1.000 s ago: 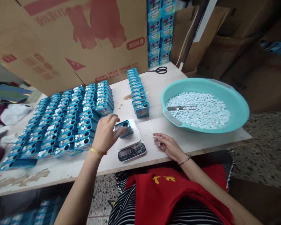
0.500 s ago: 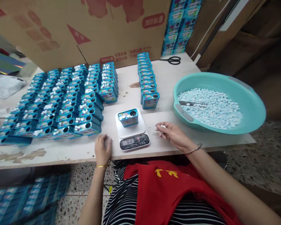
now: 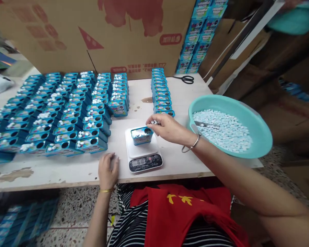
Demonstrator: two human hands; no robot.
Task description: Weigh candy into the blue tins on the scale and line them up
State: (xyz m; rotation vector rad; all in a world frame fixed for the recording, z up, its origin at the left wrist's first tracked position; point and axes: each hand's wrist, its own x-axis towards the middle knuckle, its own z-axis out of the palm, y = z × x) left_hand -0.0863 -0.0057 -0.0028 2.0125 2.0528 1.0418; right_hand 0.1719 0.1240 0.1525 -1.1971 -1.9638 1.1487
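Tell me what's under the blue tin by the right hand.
The blue tin stands on a small white digital scale, which rests on the table. The display is lit but unreadable. The tin covers the middle of the platform.

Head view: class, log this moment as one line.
right hand: candies above tin | tin: on scale | left hand: flat on table edge

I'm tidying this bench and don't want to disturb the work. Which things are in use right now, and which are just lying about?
In use:
right hand holding white candies over the open tin
scale under that tin
basin of candies
left hand resting on the table edge

Lying about:
scissors
cardboard sheet
stacked tins at the back
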